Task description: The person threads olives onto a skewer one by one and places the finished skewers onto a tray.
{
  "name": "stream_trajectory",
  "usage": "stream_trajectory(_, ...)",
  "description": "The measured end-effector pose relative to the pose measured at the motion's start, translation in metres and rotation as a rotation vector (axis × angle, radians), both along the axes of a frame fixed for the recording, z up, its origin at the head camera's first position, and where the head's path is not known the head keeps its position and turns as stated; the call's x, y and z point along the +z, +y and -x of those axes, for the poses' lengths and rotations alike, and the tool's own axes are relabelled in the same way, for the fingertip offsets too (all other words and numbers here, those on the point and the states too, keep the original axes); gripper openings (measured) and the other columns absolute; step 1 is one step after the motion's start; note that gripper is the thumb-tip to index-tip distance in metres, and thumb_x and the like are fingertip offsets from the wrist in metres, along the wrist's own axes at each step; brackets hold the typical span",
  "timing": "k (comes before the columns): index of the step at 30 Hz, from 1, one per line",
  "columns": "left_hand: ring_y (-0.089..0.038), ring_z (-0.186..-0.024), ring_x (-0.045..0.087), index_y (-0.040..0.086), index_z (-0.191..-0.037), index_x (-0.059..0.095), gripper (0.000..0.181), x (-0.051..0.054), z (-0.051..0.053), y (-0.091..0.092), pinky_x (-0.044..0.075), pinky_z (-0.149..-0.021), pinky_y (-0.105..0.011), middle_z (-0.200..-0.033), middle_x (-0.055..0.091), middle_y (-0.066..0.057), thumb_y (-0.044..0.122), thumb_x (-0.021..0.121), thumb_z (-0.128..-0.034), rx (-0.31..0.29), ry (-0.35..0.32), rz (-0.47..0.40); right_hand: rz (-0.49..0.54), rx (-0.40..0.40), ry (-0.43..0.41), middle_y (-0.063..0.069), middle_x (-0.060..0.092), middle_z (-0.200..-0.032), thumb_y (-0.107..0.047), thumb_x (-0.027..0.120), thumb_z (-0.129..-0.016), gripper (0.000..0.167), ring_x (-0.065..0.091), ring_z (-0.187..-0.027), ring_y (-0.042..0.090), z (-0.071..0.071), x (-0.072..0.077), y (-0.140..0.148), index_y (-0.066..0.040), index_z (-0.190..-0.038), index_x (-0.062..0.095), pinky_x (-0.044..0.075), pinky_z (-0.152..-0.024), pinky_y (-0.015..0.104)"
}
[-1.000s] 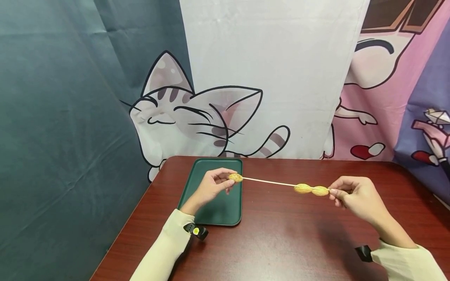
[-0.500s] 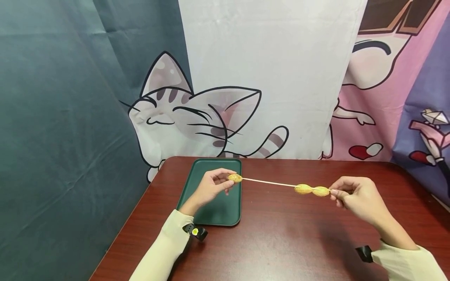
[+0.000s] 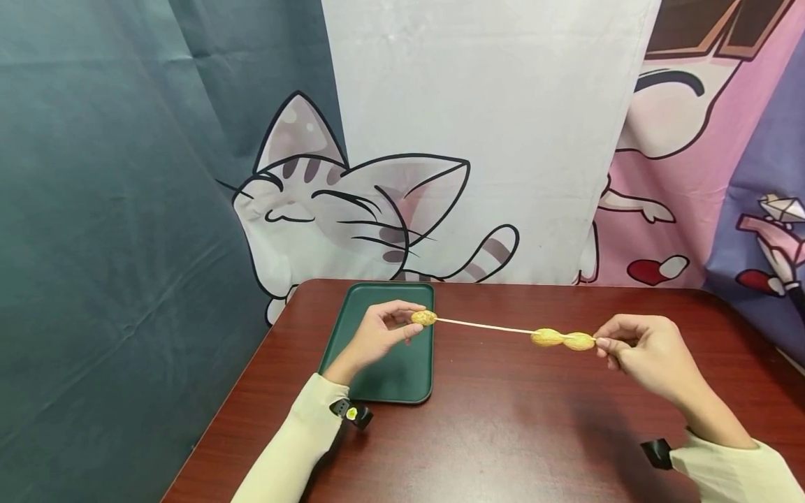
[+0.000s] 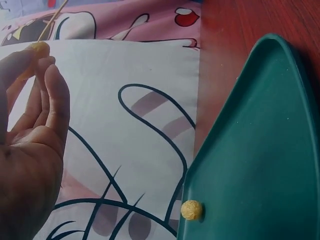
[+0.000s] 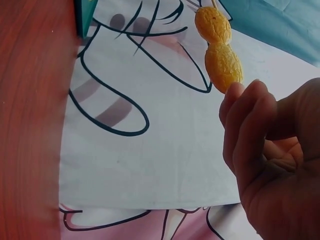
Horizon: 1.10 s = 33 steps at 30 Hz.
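Note:
A thin pale stick (image 3: 484, 325) spans the two hands in the head view, raised above the table. Between thumb and fingers the left hand (image 3: 380, 335) pinches a yellow, crinkled oval ball (image 3: 424, 318) at the stick's left end. Two more yellow balls (image 3: 547, 337) sit side by side on the stick near its right end, where the right hand (image 3: 648, 353) pinches the tip. In the right wrist view these balls (image 5: 223, 65) touch each other, just beyond the fingertips. The left wrist view shows a small yellow ball (image 4: 192, 210) inside the green tray.
The green tray (image 3: 402, 381) lies on the dark red table (image 3: 490, 433), beneath and beyond the left hand. Behind the table hangs a cloth (image 3: 503, 105) printed with a cartoon cat. A dark device is strapped at each wrist.
The right hand and the two balls near it have shifted very slightly to the right. Both hands keep their pinch, and the left hand has barely moved.

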<state>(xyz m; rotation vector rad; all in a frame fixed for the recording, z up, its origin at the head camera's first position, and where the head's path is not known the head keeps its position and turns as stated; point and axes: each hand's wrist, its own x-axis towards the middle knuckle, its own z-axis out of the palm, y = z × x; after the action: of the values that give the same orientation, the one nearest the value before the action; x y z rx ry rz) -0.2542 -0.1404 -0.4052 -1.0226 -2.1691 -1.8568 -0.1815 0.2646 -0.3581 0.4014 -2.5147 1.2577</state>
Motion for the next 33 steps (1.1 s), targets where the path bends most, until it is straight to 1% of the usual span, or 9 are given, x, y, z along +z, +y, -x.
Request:
stream_trajectory(6,-0.018,-0.064,0.062,-0.004,-0.116,0.068,0.029,0.0023,-0.0035,0.0020,0.056,-0.055,-0.034,-0.097,0.070,-0.017,-0.005,0.071,-0.0877,0.053,0.023,0.011,0.016,0.018,0.007,-0.002,0.062,-0.061,0.011,0.067,-0.084,0.011,0.056,-0.047,0.009,0.0010,-0.0010,0.0009,0.001,-0.079,0.068,0.046,-0.041,0.022)
stream_trajectory(10,-0.013,-0.068,0.062,-0.003,-0.113,0.068,0.026,0.0007,-0.0036,0.0024,0.056,-0.056,-0.032,-0.094,0.069,-0.017,-0.005,0.071,-0.0876,0.053,0.018,0.000,0.042,0.020,0.019,-0.003,0.063,-0.061,0.012,0.067,-0.084,0.012,0.056,-0.047,0.008,0.0019,-0.0025,0.0027,0.002,-0.080,0.068,0.047,-0.041,0.022)
stream_trajectory(12,-0.013,-0.067,0.060,-0.005,-0.112,0.067,0.024,-0.0010,-0.0027,0.0020,0.055,-0.055,-0.030,-0.091,0.067,-0.015,-0.005,0.070,-0.0878,0.062,0.029,-0.008,0.054,0.020,0.025,-0.003,0.064,-0.060,0.013,0.067,-0.084,0.011,0.057,-0.047,0.008,0.0023,-0.0033,0.0039,0.003,-0.080,0.067,0.047,-0.041,0.021)
stream_trajectory(14,-0.011,-0.064,0.056,-0.007,-0.111,0.066,0.022,-0.0026,-0.0019,0.0015,0.050,-0.054,-0.021,-0.086,0.064,-0.012,-0.006,0.068,-0.0888,0.074,0.034,-0.016,0.062,0.024,0.022,-0.003,0.064,-0.060,0.013,0.067,-0.085,0.010,0.057,-0.047,0.008,0.0026,-0.0039,0.0049,0.004,-0.081,0.067,0.048,-0.042,0.021)
stream_trajectory(18,-0.011,-0.065,0.053,-0.006,-0.113,0.064,0.020,-0.0043,0.0000,0.0010,0.047,-0.055,-0.023,-0.085,0.062,-0.005,-0.004,0.064,-0.0925,0.086,0.024,0.012,0.064,0.028,0.018,-0.003,0.064,-0.060,0.013,0.067,-0.085,0.010,0.057,-0.047,0.008,0.0030,-0.0043,0.0057,0.003,-0.081,0.067,0.048,-0.042,0.021)
stream_trajectory(21,-0.012,-0.073,0.060,-0.006,-0.116,0.062,0.021,-0.0047,0.0016,0.0015,0.055,-0.060,-0.032,-0.094,0.065,-0.008,-0.002,0.062,-0.0955,0.039,-0.036,0.018,0.066,0.031,0.019,-0.003,0.064,-0.061,0.012,0.067,-0.085,0.010,0.057,-0.048,0.009,0.0034,-0.0041,0.0059,0.003,-0.082,0.068,0.048,-0.043,0.021)
stream_trajectory(25,-0.018,-0.086,0.070,-0.010,-0.121,0.057,0.026,-0.0060,0.0029,0.0025,0.060,-0.072,-0.039,-0.104,0.068,-0.012,-0.003,0.061,-0.0959,-0.022,-0.202,-0.047,0.066,0.036,0.016,-0.002,0.064,-0.061,0.012,0.067,-0.086,0.009,0.057,-0.048,0.009,0.0039,-0.0043,0.0049,0.004,-0.082,0.067,0.048,-0.042,0.021)
stream_trajectory(29,-0.018,-0.089,0.071,-0.006,-0.120,0.054,0.025,-0.0061,0.0029,0.0040,0.059,-0.073,-0.029,-0.105,0.069,-0.010,-0.001,0.060,-0.0957,-0.016,-0.376,-0.155,0.059,0.034,0.012,-0.003,0.064,-0.061,0.012,0.067,-0.085,0.009,0.057,-0.047,0.009,0.0040,-0.0056,0.0038,0.003,-0.082,0.068,0.047,-0.042,0.021)
stream_trajectory(33,-0.017,-0.088,0.070,-0.006,-0.118,0.053,0.022,-0.0049,0.0023,0.0039,0.056,-0.067,-0.023,-0.106,0.067,-0.009,0.003,0.057,-0.0982,-0.004,-0.474,-0.209,0.056,0.039,0.012,-0.002,0.064,-0.061,0.012,0.067,-0.085,0.009,0.057,-0.048,0.009,0.0050,-0.0066,0.0031,0.003,-0.082,0.068,0.047,-0.042,0.022)
